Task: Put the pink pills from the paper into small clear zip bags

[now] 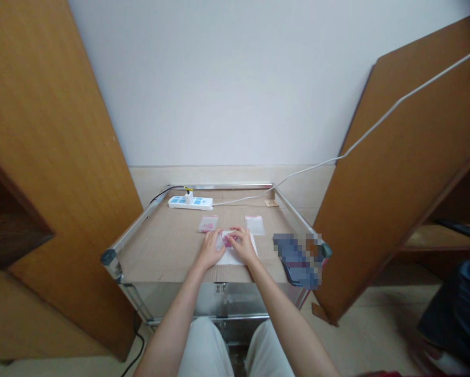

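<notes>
Small pink pieces like beads (230, 241) lie between my hands, over a white sheet (232, 257) near the table's front edge. My left hand (211, 250) is closed at the left side of a small clear plastic bag (219, 242), its thumb and fingers on the edge. From the right, my right hand (242, 246) reaches to the pink pieces with fingers bent together; what they pinch is too small to make out. Beyond my left hand lies a clear zip bag with pink pieces inside (208, 224). Another clear zip bag (254, 225) lies flat beyond my right hand.
A white power strip (199, 202) with a plug sits at the back left; its white cord (309, 168) runs off to the right. A dark, partly blurred-out item (295, 264) lies at the right front edge. Metal rails (138, 230) border the cardboard-covered table (160, 254). Wooden panels flank it.
</notes>
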{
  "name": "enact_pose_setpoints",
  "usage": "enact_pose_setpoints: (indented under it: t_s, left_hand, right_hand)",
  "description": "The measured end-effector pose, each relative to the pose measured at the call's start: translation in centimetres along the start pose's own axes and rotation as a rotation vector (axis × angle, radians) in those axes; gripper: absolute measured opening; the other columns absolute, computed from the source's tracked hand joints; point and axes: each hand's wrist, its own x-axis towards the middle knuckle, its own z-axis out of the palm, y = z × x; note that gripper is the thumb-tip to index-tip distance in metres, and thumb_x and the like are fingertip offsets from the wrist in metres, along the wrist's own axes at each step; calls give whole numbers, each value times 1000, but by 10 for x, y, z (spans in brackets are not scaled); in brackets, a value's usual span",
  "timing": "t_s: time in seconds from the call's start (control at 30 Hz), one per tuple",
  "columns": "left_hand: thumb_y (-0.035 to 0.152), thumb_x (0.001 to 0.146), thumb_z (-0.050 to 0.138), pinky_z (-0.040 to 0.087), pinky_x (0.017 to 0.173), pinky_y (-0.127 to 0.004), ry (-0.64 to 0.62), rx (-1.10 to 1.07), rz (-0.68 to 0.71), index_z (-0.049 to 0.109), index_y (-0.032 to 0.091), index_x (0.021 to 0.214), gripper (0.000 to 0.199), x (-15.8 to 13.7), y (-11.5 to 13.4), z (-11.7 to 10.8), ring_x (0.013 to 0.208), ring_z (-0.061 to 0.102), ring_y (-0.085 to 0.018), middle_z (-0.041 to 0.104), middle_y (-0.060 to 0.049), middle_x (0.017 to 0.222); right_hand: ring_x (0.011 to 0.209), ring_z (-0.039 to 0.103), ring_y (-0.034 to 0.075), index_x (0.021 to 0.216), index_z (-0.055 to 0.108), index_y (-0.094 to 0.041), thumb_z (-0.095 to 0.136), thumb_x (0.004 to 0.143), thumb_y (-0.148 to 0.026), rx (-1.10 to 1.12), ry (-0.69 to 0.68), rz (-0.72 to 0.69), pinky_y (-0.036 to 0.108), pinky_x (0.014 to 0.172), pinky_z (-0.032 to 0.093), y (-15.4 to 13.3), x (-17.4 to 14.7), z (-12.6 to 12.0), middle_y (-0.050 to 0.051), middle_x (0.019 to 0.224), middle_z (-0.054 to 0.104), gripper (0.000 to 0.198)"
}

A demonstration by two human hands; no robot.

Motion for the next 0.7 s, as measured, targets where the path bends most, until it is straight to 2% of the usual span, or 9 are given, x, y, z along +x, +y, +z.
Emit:
enact_pose_setpoints:
  t_s: [0.13, 0.23, 0.4, 0.53, 0.7]
  left_hand:
    - [16, 63, 50, 33, 88, -36, 34, -46, -41, 37, 17, 108, 47, 0, -4, 3, 100, 42, -19, 47, -7, 104]
    - [17, 65, 48, 32, 90, -37, 59, -75, -69, 34, 16, 109, 46, 0, -6, 5, 101, 41, -18, 46, -8, 105]
    - [19, 67, 46, 31, 91, -35, 68, -105, -85, 34, 15, 109, 44, 0, -8, 5, 102, 40, -18, 45, -8, 105]
    - [19, 67, 47, 30, 91, -36, 45, -118, -86, 33, 15, 109, 45, 0, -8, 5, 101, 39, -18, 45, -8, 104]
    - [21, 67, 47, 30, 91, -36, 18, -126, -94, 35, 16, 108, 44, 0, -8, 7, 102, 39, -18, 44, -8, 104]
  right_hand:
    - [93, 45, 17, 76, 64, -22, 45, 76, -29, -21, 5, 42, 32, 81, 31, 1, 0, 0, 4, 95, 55, 20]
    - [93, 44, 19, 79, 63, -22, 50, 73, -28, -97, 28, 93, 33, 79, 31, 2, -1, 1, 4, 96, 54, 15]
    - [98, 40, 21, 80, 64, -28, 53, 71, -27, -218, -82, 67, 35, 79, 27, -2, -3, 2, 2, 104, 52, 14]
    - [99, 39, 21, 78, 65, -28, 53, 71, -25, -276, -154, 100, 35, 78, 25, -7, -2, 2, 2, 106, 51, 14]
    - [98, 38, 19, 77, 64, -26, 56, 69, -27, -296, -165, 110, 32, 77, 24, -6, -2, 2, 3, 103, 52, 11]
